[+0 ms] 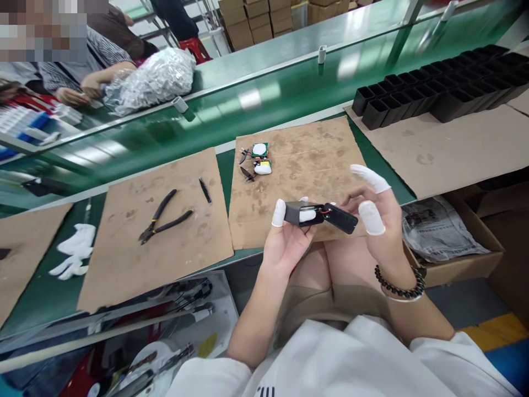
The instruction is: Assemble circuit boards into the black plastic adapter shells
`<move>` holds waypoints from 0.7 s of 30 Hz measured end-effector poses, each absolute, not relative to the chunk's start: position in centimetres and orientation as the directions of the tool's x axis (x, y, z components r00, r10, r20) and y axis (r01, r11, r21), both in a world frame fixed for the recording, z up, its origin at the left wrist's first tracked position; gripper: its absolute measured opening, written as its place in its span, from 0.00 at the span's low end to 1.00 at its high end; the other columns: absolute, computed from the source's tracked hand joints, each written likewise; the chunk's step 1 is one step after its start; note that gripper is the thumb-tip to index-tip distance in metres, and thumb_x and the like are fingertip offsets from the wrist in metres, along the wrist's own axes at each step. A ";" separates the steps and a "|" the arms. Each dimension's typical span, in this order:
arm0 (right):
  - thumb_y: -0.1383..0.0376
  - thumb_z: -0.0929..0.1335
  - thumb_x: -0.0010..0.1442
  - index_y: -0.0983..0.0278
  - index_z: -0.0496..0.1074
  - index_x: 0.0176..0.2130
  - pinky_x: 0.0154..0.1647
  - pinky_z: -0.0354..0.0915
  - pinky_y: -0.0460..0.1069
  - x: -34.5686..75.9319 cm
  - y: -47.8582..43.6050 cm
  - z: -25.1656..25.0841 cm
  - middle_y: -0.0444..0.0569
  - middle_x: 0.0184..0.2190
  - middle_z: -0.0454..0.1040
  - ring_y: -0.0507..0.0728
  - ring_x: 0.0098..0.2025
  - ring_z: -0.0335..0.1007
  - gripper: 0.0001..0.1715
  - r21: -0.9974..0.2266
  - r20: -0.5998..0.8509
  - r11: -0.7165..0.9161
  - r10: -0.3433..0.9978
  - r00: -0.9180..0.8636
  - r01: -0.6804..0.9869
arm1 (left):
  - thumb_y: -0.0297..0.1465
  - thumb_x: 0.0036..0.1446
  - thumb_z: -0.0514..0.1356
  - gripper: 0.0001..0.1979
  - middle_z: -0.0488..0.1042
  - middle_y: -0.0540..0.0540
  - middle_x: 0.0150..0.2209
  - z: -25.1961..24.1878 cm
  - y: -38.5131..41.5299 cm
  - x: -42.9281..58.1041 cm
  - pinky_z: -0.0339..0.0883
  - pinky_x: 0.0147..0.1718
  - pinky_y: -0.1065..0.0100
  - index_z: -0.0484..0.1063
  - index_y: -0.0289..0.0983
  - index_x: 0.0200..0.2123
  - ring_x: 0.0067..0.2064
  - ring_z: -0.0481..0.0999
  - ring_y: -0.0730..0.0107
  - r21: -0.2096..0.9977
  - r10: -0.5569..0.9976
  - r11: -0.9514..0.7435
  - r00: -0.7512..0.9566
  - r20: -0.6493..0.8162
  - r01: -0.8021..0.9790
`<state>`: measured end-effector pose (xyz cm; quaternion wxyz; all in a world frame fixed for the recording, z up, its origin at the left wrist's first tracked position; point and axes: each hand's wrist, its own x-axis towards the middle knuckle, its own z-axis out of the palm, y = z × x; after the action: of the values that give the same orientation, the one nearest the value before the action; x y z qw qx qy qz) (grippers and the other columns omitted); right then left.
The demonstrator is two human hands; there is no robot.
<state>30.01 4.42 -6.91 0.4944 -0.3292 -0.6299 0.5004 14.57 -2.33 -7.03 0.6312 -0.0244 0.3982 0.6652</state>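
My left hand [281,245] is closed around a small black plastic case [293,213], tilted in front of me over the cardboard edge. Black and red wires join the case to its black end cover [341,219], which hangs off to the right; something white shows inside. Beside that cover my right hand [382,223] has its thumb and forefinger spread, with nothing between them. Its other fingers come near the cover's far side, and contact there is unclear. White finger cots cover several fingertips. Two small circuit boards [260,150] with wires lie on the cardboard beyond.
Cutting pliers [159,219] and a black pen-like tool [205,191] lie on the left cardboard sheet [124,275]. Crumpled white gloves [76,251] are farther left. Rows of black cases [413,99] stand at right. Across the green belt [289,99], a person handles something beside a plastic bag [161,77].
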 end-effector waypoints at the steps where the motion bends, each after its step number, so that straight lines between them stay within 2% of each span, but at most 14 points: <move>1: 0.43 0.73 0.61 0.54 0.70 0.62 0.33 0.73 0.51 29.8 4.1 -6.8 0.47 0.38 0.76 0.57 0.34 0.74 0.36 -0.947 0.322 0.312 0.903 -0.285 -0.083 | 0.52 0.64 0.62 0.25 0.83 0.39 0.50 -7.1 -2.2 14.4 0.79 0.55 0.64 0.80 0.35 0.43 0.58 0.82 0.58 0.482 0.806 0.111 -0.205 -0.555 -0.869; 3: 0.49 0.77 0.57 0.55 0.70 0.61 0.32 0.74 0.50 29.3 3.5 -6.8 0.49 0.43 0.77 0.57 0.37 0.76 0.37 -0.946 0.319 0.323 0.904 -0.286 -0.033 | 0.52 0.65 0.61 0.24 0.82 0.39 0.52 -7.2 -1.9 14.2 0.78 0.56 0.63 0.79 0.35 0.43 0.59 0.81 0.58 0.473 0.793 0.093 -0.222 -0.568 -0.876; 4: 0.52 0.77 0.57 0.56 0.72 0.58 0.32 0.74 0.50 29.0 3.2 -6.8 0.49 0.43 0.78 0.57 0.37 0.77 0.33 -0.949 0.296 0.313 0.914 -0.277 0.019 | 0.51 0.65 0.61 0.24 0.82 0.39 0.52 -7.3 -1.9 14.1 0.78 0.57 0.63 0.79 0.35 0.43 0.60 0.80 0.58 0.481 0.794 0.079 -0.237 -0.560 -0.873; 6: 0.57 0.75 0.61 0.57 0.78 0.48 0.33 0.75 0.50 28.6 3.1 -6.8 0.48 0.38 0.81 0.56 0.34 0.78 0.16 -0.929 0.302 0.342 0.921 -0.245 0.141 | 0.49 0.66 0.62 0.22 0.83 0.40 0.52 -7.5 -1.9 13.9 0.78 0.57 0.63 0.79 0.35 0.44 0.60 0.80 0.58 0.526 0.799 0.039 -0.290 -0.527 -0.850; 8: 0.63 0.72 0.66 0.57 0.79 0.40 0.35 0.75 0.51 28.5 3.6 -6.7 0.47 0.35 0.83 0.56 0.34 0.79 0.03 -0.822 0.456 0.514 0.852 -0.258 0.245 | 0.49 0.64 0.64 0.21 0.84 0.40 0.50 -7.9 -1.9 13.6 0.78 0.56 0.64 0.80 0.35 0.45 0.57 0.82 0.59 0.582 0.803 -0.003 -0.349 -0.483 -0.813; 11: 0.72 0.69 0.66 0.55 0.79 0.44 0.38 0.75 0.51 28.9 5.0 -6.5 0.48 0.38 0.84 0.57 0.38 0.81 0.13 -0.478 0.720 0.818 0.574 -0.390 0.321 | 0.50 0.59 0.68 0.22 0.84 0.43 0.44 -8.6 -1.9 13.3 0.81 0.48 0.66 0.80 0.36 0.42 0.48 0.85 0.62 0.613 0.802 -0.032 -0.386 -0.455 -0.790; 12: 0.74 0.68 0.66 0.54 0.79 0.47 0.39 0.75 0.50 29.1 5.5 -6.4 0.48 0.39 0.84 0.57 0.39 0.81 0.16 -0.377 0.754 0.863 0.497 -0.430 0.336 | 0.50 0.56 0.69 0.23 0.84 0.43 0.43 -8.8 -2.0 13.3 0.80 0.45 0.67 0.80 0.36 0.41 0.45 0.85 0.63 0.618 0.799 -0.034 -0.393 -0.456 -0.786; 14: 0.75 0.67 0.66 0.55 0.78 0.49 0.38 0.75 0.50 29.3 6.0 -6.0 0.50 0.40 0.83 0.56 0.39 0.80 0.19 -0.246 0.754 0.889 0.426 -0.499 0.387 | 0.51 0.50 0.72 0.25 0.84 0.45 0.41 -9.2 -2.1 13.6 0.79 0.43 0.68 0.79 0.36 0.41 0.42 0.85 0.65 0.653 0.787 -0.046 -0.430 -0.443 -0.756; 18: 0.72 0.65 0.68 0.57 0.78 0.43 0.34 0.72 0.50 28.8 6.8 -5.6 0.51 0.36 0.81 0.56 0.36 0.78 0.14 -0.149 0.654 0.872 0.440 -0.615 0.466 | 0.49 0.44 0.76 0.32 0.82 0.45 0.47 -9.5 -2.4 14.6 0.75 0.50 0.66 0.78 0.39 0.49 0.48 0.82 0.64 0.795 0.762 -0.120 -0.569 -0.311 -0.595; 21: 0.71 0.64 0.70 0.59 0.78 0.40 0.35 0.72 0.50 27.7 7.9 -6.2 0.51 0.37 0.81 0.56 0.37 0.78 0.14 -0.245 0.616 0.867 0.485 -0.621 0.434 | 0.49 0.43 0.77 0.32 0.81 0.46 0.47 -9.6 -2.4 14.7 0.75 0.50 0.66 0.78 0.40 0.48 0.47 0.82 0.66 0.791 0.746 -0.159 -0.596 -0.296 -0.591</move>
<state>27.68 7.92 -6.23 0.3528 -0.2555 -0.8994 0.0362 14.66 -2.38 -9.56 0.4419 0.0817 0.4748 0.7567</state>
